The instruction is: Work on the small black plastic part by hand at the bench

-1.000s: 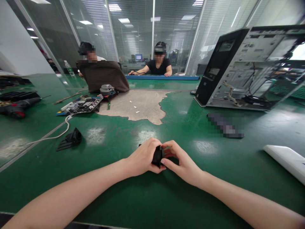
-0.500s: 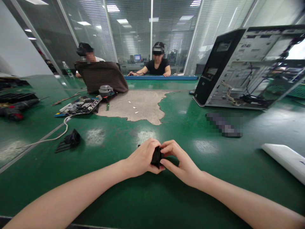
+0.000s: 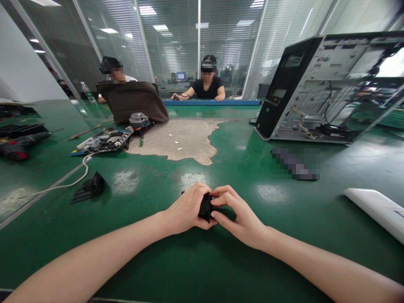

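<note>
Just above the table, near the middle of the head view, my left hand (image 3: 186,210) is wrapped round a small black plastic part (image 3: 205,208). Much of that part is hidden behind the palm and fingers, so its exact kind does not show. From the right, my right hand (image 3: 240,216) grips the part's outer face with thumb and fingertips. A second black plastic piece (image 3: 91,185), with a round end and flat slats, lies on the green table (image 3: 151,269) to the left.
At the right stands an open computer case (image 3: 284,92), with a blurred dark object (image 3: 295,164) and a white panel (image 3: 375,206) nearer. A circuit board (image 3: 104,141), a cable (image 3: 85,170) and a power drill (image 3: 22,145) lie left. Two people sit across the table.
Both hands stay on the black plastic part, which looks turned very slightly. The whole view has shifted a little; the other things on the table have not moved.
</note>
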Action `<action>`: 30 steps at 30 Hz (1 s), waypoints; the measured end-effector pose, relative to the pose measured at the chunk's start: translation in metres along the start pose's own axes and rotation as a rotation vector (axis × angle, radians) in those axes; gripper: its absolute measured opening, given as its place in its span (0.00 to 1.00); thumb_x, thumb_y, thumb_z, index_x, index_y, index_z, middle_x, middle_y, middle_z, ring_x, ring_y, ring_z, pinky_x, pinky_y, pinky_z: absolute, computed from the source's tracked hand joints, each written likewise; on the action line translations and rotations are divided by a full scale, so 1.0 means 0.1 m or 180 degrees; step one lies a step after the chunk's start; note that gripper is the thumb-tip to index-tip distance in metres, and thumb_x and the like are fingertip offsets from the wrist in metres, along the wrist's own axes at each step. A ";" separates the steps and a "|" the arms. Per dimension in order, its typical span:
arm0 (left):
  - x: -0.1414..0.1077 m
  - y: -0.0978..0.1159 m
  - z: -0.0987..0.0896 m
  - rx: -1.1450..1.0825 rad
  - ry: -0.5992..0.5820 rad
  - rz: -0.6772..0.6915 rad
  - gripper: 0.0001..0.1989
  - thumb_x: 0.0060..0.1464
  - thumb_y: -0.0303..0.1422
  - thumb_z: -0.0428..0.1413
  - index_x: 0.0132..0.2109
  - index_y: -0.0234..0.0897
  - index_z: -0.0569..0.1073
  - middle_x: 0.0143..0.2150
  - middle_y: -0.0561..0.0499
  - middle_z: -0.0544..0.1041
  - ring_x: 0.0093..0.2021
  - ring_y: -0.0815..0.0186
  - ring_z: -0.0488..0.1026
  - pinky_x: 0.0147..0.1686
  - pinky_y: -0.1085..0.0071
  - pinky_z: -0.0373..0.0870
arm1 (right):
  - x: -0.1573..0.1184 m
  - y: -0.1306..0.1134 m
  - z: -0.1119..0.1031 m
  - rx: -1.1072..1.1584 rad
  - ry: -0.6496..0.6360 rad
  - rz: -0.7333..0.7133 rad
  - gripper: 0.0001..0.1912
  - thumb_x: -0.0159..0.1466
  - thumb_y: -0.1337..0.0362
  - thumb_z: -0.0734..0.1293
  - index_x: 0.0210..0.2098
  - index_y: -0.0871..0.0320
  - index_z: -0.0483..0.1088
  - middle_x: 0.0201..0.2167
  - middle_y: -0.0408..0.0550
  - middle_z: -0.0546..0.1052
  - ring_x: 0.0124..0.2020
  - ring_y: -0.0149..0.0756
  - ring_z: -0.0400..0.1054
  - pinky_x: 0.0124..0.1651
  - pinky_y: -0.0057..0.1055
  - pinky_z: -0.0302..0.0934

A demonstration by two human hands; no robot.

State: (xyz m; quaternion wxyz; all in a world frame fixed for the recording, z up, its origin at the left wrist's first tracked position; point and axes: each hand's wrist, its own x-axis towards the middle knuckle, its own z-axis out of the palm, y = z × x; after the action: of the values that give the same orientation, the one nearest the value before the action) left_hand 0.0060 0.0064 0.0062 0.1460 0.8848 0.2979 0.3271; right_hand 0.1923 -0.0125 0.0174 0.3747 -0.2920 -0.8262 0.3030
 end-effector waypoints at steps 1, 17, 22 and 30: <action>0.00 0.00 0.00 -0.0001 -0.0001 -0.0014 0.29 0.40 0.32 0.59 0.49 0.37 0.55 0.43 0.45 0.64 0.43 0.59 0.64 0.42 0.60 0.67 | 0.00 0.01 0.01 0.0100 0.0017 0.0031 0.09 0.59 0.72 0.62 0.38 0.55 0.62 0.43 0.48 0.62 0.45 0.37 0.61 0.46 0.38 0.63; 0.00 0.01 -0.01 0.0020 -0.0037 -0.0008 0.28 0.41 0.31 0.58 0.49 0.37 0.54 0.43 0.45 0.63 0.43 0.59 0.64 0.42 0.60 0.67 | -0.01 0.02 0.02 0.0295 -0.0068 0.0084 0.13 0.58 0.72 0.63 0.41 0.55 0.61 0.45 0.48 0.61 0.45 0.36 0.62 0.45 0.36 0.66; 0.00 0.01 0.00 0.0015 0.0002 0.0014 0.28 0.41 0.32 0.59 0.49 0.38 0.55 0.43 0.46 0.64 0.43 0.59 0.64 0.41 0.60 0.67 | 0.01 0.04 0.02 0.0484 -0.0051 0.0234 0.13 0.59 0.72 0.62 0.43 0.55 0.60 0.43 0.48 0.63 0.45 0.36 0.62 0.44 0.35 0.66; -0.01 0.00 -0.01 0.0011 -0.0014 0.0003 0.29 0.40 0.32 0.59 0.49 0.38 0.55 0.43 0.45 0.64 0.43 0.59 0.65 0.41 0.60 0.67 | 0.01 0.02 0.02 0.0370 -0.0141 0.0340 0.17 0.57 0.73 0.63 0.45 0.55 0.59 0.41 0.48 0.63 0.42 0.36 0.63 0.42 0.36 0.67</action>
State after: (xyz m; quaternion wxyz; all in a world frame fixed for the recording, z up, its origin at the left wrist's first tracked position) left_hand 0.0047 0.0061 0.0066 0.1449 0.8859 0.2978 0.3248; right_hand 0.1911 -0.0115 0.0157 0.3559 -0.3067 -0.7985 0.3764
